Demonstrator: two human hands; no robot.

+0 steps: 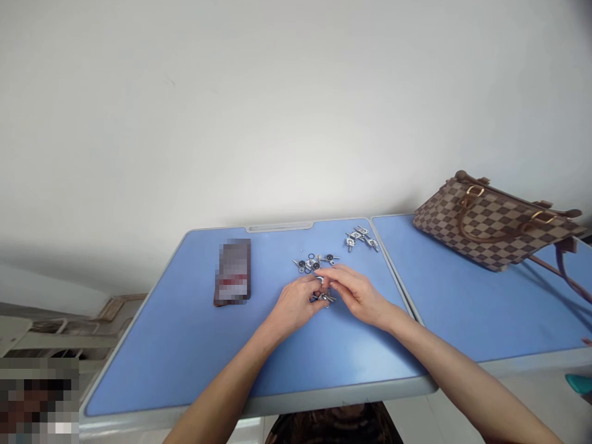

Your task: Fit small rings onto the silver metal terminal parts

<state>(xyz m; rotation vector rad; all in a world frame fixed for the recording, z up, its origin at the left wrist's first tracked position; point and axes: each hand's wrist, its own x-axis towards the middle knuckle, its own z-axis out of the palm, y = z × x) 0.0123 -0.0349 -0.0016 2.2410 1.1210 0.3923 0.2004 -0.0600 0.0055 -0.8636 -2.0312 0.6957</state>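
Bright, soft daylight, faint shadows, wide-angle edges bowed.

Small silver metal fittings (325,298) lie bunched under the left hand (295,305) and right hand (354,295). A cluster with dark round centres (312,263) and another silver cluster (361,238) lie apart, farther across the blue table (152,364).

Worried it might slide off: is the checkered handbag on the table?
Yes, on: the checkered handbag sits on the right blue tabletop, at its far edge, resting on its base.
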